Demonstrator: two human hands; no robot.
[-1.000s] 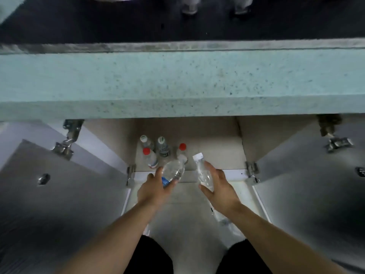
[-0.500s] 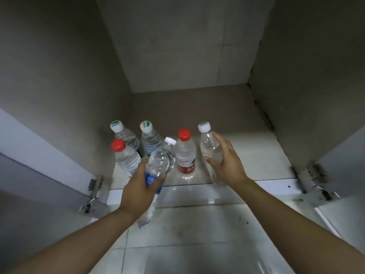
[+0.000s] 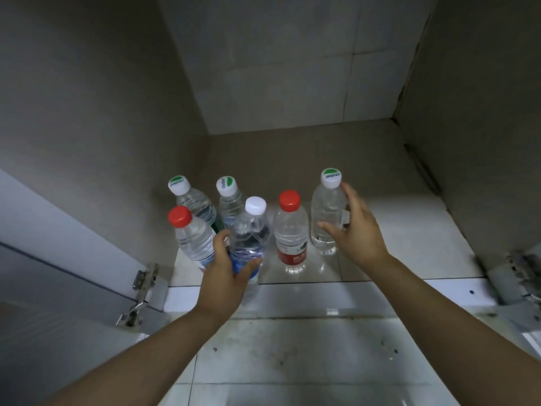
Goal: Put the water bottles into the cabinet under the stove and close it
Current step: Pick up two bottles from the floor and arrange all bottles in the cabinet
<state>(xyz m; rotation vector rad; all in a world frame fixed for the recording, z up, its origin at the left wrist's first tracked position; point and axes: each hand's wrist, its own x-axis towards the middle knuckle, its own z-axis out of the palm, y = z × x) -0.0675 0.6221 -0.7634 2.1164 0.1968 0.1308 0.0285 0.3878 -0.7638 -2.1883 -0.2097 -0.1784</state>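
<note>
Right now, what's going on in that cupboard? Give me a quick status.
Left hand gripping the blue-label bottle. Right hand open beside the rightmost bottle. Six bottles at the cupboard floor. Both doors open, nothing blocking.

"C'estbon" is printed on the white-and-green cap [image 3: 331, 177] just above the right hand's fingertips [image 3: 348, 189], and on a second cap [image 3: 226, 185]; other label print is illegible.

In the cabinet [image 3: 292, 159]: six bottles upright on its floor. Two at your 11 o'clock, two before them; your left hand [image 3: 225, 276] grips one [image 3: 248, 235], right hand [image 3: 357, 230] beside the 1 o'clock one [image 3: 326, 212].
</note>
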